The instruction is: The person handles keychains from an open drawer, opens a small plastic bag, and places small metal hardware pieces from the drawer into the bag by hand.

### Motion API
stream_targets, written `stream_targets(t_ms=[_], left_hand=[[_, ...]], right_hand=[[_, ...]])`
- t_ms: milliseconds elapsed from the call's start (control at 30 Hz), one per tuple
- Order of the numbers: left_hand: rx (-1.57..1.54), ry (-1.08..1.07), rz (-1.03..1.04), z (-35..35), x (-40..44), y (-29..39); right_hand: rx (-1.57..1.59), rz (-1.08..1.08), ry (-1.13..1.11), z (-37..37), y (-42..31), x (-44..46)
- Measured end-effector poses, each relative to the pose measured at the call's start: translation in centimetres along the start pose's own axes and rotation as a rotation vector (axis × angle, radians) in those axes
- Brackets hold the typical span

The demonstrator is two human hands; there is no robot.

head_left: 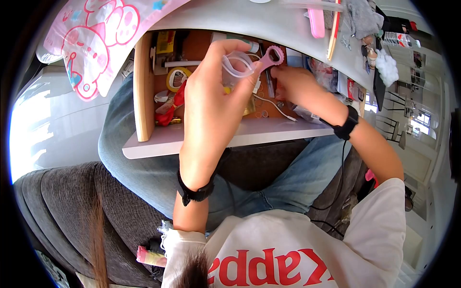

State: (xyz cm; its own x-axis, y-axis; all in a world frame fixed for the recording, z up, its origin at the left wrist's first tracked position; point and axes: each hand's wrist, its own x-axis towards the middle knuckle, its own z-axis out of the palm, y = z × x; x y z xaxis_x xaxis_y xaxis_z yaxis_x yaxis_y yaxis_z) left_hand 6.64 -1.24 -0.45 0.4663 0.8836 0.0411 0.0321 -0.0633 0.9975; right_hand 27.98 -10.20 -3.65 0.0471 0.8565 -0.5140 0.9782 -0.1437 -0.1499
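My left hand is over an open drawer, its thumb and fingers closed round a clear round plastic piece. By its thumb tip is a pink ring-ended piece; whether the two are joined I cannot tell. My right hand reaches down into the right part of the drawer, beside a slim dark stick-like item. Its fingertips are hidden among the contents, so its grip does not show. Below the hands lies a white cable. A roll of yellow tape and a red item are left of my left hand.
The drawer's pale front edge crosses above my lap. On the white tabletop are a pink-and-white printed bag, a pink item, pencil-like sticks and grey cloth. A plastic bottle is farther right.
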Motion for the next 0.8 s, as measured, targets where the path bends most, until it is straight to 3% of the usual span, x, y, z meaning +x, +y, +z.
stream_targets(t_ms=[100,167,267,500,600,700,800], left_hand=[[0.029,0.013,0.027,0.0,0.0,0.1],[0.034,0.021,0.046,0.1,0.0,-0.1],[0.002,0.019,0.016,0.2,-0.1,0.1],[0.074,0.012,-0.017,0.4,-0.2,0.8],[0.082,0.011,-0.016,0.5,-0.3,0.5],[0.077,0.013,-0.016,0.5,-0.1,0.4],[0.047,0.002,-0.019,0.5,-0.2,0.3]], right_hand=[[0.207,-0.096,-0.031,-2.4,0.1,-1.4],[0.104,-0.283,-0.091,-3.1,0.8,-3.4],[0.032,-0.292,-0.112,-2.8,2.6,-6.7],[0.218,-0.172,-0.032,-3.4,3.5,-9.6],[0.03,-0.052,-0.113,-4.1,2.0,-7.7],[-0.174,0.008,0.029,-1.9,1.0,-4.9],[-0.211,-0.007,-0.016,0.1,2.0,-4.5]])
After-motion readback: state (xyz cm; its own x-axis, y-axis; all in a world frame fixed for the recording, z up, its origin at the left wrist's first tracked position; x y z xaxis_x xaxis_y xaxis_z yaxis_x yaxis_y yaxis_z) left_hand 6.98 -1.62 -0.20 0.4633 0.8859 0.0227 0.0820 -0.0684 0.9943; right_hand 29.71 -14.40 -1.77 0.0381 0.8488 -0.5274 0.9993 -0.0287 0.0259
